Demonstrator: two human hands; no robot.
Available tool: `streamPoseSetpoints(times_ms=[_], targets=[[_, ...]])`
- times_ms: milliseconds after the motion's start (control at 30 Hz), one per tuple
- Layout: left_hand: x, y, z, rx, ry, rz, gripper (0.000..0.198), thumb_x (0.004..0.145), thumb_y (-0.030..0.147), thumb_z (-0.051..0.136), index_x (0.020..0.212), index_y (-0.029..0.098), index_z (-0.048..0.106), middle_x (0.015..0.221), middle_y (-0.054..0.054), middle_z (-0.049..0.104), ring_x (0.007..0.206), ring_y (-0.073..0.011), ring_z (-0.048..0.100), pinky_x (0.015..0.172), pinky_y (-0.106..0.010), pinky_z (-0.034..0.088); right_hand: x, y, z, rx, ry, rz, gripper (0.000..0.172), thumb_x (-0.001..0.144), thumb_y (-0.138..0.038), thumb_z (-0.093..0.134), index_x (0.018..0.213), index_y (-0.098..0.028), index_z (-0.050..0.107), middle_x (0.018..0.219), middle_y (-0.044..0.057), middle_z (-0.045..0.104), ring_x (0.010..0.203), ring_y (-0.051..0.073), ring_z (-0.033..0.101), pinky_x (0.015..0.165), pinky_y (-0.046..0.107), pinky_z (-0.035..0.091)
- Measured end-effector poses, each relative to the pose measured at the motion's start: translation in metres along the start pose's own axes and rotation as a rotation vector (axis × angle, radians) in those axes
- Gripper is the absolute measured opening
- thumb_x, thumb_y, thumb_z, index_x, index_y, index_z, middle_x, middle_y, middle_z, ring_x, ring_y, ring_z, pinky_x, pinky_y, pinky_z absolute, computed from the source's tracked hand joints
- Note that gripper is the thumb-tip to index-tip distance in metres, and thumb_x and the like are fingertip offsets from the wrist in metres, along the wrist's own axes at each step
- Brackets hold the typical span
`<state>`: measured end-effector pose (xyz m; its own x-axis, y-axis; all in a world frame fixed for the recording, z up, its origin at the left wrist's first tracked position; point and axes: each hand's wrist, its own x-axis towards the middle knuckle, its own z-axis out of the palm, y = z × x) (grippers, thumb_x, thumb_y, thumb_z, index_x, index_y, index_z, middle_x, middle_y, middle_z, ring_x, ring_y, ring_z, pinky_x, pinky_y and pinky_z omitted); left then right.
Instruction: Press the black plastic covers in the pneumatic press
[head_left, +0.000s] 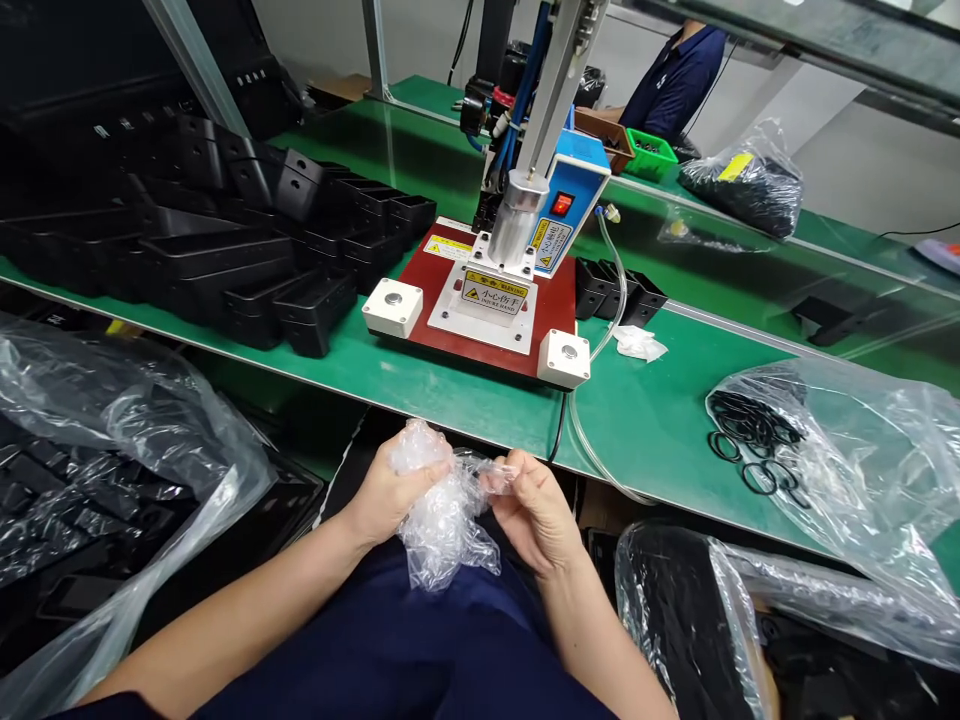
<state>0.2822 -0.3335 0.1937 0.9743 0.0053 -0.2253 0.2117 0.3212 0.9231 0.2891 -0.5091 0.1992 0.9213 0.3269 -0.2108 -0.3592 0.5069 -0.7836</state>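
Observation:
A crumpled clear plastic bag (442, 520) with whitish, translucent contents hangs above my lap, in front of the bench edge. My left hand (394, 490) is wrapped round its bulky upper part. On the other side, my right hand (536, 510) pinches a thin, twisted end of the same bag between thumb and fingers. What the bag contains is too blurred by the film to name. Beyond my hands stands a small press (514, 225) on a dark red base, with a white button box (392, 307) at the left and another button box (564, 358) at the right.
Black plastic housings (217, 260) are piled on the bench's left. Black rubber rings (754, 425) spill from a clear bag (862, 450) at the right. Below the bench are large plastic-lined containers (127, 440). An air hose (592, 450) droops over the edge. Another person (671, 80) is behind.

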Motion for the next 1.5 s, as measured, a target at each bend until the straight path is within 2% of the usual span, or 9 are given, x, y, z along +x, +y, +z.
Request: streamPoseSetpoints(times_ms=[233, 333, 433, 567, 700, 933, 1200, 1367, 1500], targets=[[0.000, 0.000, -0.001, -0.023, -0.158, -0.174, 0.036, 0.066, 0.030, 0.081, 0.095, 0.013, 0.069, 0.088, -0.007, 0.069, 0.075, -0.0182, 0.063, 0.069, -0.027, 0.050, 0.003, 0.018, 0.001, -0.499, 0.101, -0.236, 0.033, 0.076, -0.032, 0.075, 0.065, -0.020, 0.046, 0.068, -0.003, 0.049, 0.063, 0.012, 0.044, 0.061, 0.025, 0.040], [0.000, -0.001, 0.004, -0.057, -0.124, -0.175, 0.030, 0.065, 0.028, 0.082, 0.085, 0.013, 0.067, 0.083, -0.006, 0.068, 0.075, -0.0166, 0.063, 0.069, -0.025, 0.049, 0.003, 0.021, 0.004, -0.555, 0.097, -0.276, 0.031, 0.079, -0.030, 0.072, 0.065, -0.020, 0.046, 0.067, -0.003, 0.049, 0.064, 0.012, 0.044, 0.062, 0.025, 0.039], [-0.002, -0.004, 0.005, -0.173, -0.091, -0.229, 0.031, 0.066, 0.034, 0.081, 0.072, 0.015, 0.057, 0.063, 0.000, 0.060, 0.055, -0.0116, 0.054, 0.053, -0.023, 0.043, 0.003, 0.022, 0.005, -0.367, 0.094, -0.191, 0.033, 0.078, -0.033, 0.074, 0.068, -0.020, 0.046, 0.073, -0.001, 0.054, 0.065, 0.012, 0.049, 0.063, 0.026, 0.041], [-0.007, -0.004, 0.003, -0.443, -0.236, -0.330, 0.036, 0.064, 0.037, 0.080, 0.074, 0.019, 0.051, 0.055, 0.004, 0.052, 0.043, -0.0077, 0.045, 0.043, -0.020, 0.035, 0.005, 0.023, 0.010, 0.047, 0.131, 0.029, 0.042, 0.067, -0.035, 0.082, 0.071, -0.021, 0.042, 0.069, -0.003, 0.052, 0.061, 0.011, 0.049, 0.060, 0.025, 0.042], [-0.010, -0.003, -0.001, -0.499, -0.396, -0.355, 0.041, 0.058, 0.036, 0.080, 0.070, 0.021, 0.044, 0.058, 0.004, 0.048, 0.039, -0.0071, 0.040, 0.040, -0.021, 0.031, 0.010, 0.023, 0.013, 0.160, 0.132, 0.100, 0.040, 0.066, -0.030, 0.078, 0.071, -0.023, 0.038, 0.057, -0.007, 0.040, 0.050, 0.010, 0.035, 0.050, 0.023, 0.034], [-0.001, -0.006, -0.007, 0.042, -0.323, -0.137, 0.013, 0.065, 0.023, 0.072, 0.066, 0.017, 0.060, 0.060, -0.001, 0.055, 0.054, -0.0129, 0.047, 0.053, -0.025, 0.036, 0.011, 0.019, 0.006, 0.200, 0.133, 0.175, 0.033, 0.065, -0.024, 0.073, 0.086, -0.022, 0.048, 0.050, -0.011, 0.033, 0.044, 0.007, 0.020, 0.045, 0.021, 0.020], [-0.011, -0.011, 0.000, 0.684, -0.214, 0.140, 0.016, 0.070, 0.009, 0.063, 0.072, 0.023, 0.071, 0.064, -0.001, 0.056, 0.051, -0.0130, 0.041, 0.053, -0.026, 0.023, -0.007, 0.032, 0.009, -0.407, 0.008, -0.189, 0.013, 0.087, -0.032, 0.063, 0.091, -0.023, 0.054, 0.069, -0.004, 0.050, 0.058, 0.011, 0.042, 0.055, 0.023, 0.035], [-0.002, -0.032, -0.005, 0.551, -0.288, -0.066, 0.007, 0.067, 0.014, 0.067, 0.064, 0.020, 0.067, 0.053, 0.002, 0.054, 0.049, -0.0131, 0.046, 0.050, -0.024, 0.026, -0.015, 0.040, 0.002, -0.929, -0.208, -0.273, 0.004, 0.089, -0.024, 0.058, 0.092, -0.021, 0.058, 0.077, -0.001, 0.052, 0.066, 0.014, 0.048, 0.063, 0.027, 0.040], [-0.003, -0.033, -0.014, 0.135, -0.391, -0.358, 0.041, 0.065, 0.011, 0.071, 0.104, 0.020, 0.067, 0.063, 0.002, 0.063, 0.060, -0.0149, 0.058, 0.057, -0.022, 0.040, -0.016, 0.047, -0.009, -1.021, -0.285, -0.198, 0.015, 0.088, -0.029, 0.062, 0.101, -0.022, 0.062, 0.081, 0.001, 0.053, 0.071, 0.015, 0.050, 0.067, 0.028, 0.042]])
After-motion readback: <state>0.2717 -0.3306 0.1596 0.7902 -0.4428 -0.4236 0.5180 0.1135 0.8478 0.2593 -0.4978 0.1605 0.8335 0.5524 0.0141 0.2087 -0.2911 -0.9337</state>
